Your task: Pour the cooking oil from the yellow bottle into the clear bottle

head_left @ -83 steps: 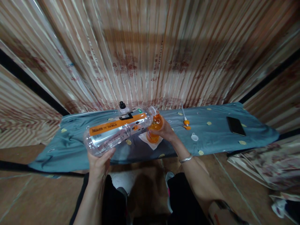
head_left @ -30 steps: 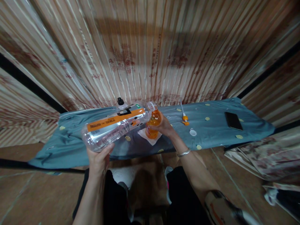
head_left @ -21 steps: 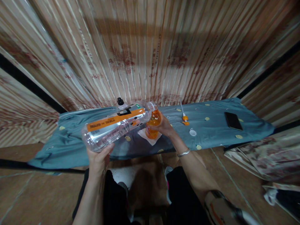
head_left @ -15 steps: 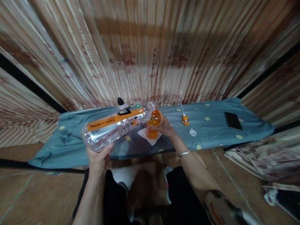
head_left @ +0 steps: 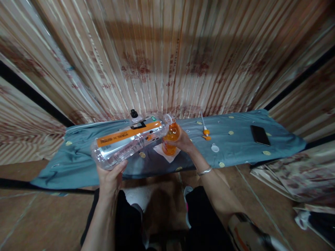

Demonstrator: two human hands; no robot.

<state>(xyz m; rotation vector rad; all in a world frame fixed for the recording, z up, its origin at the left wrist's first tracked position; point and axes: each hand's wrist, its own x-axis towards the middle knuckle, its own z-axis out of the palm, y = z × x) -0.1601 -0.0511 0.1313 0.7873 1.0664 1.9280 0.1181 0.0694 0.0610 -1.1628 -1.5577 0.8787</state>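
Observation:
My left hand is closed round the lower end of a large clear plastic bottle with an orange and silver label. That bottle is tilted well over, its mouth at the top of a smaller orange bottle. Whether liquid runs between them is too faint to tell. The fingers of my right hand wrap round the orange bottle, which stands upright on a white tissue. To the right lies an orange pump top with a clear tube, and nearby a small white cap.
A blue-grey cloth with yellow prints covers the narrow table. Behind the tilted bottle shows a black-capped bottle top. A dark flat object lies at the right. Pleated curtains hang close behind the table.
Hardly anything differs. Both hands keep their hold, and the large clear bottle stays tilted at the mouth of the orange bottle.

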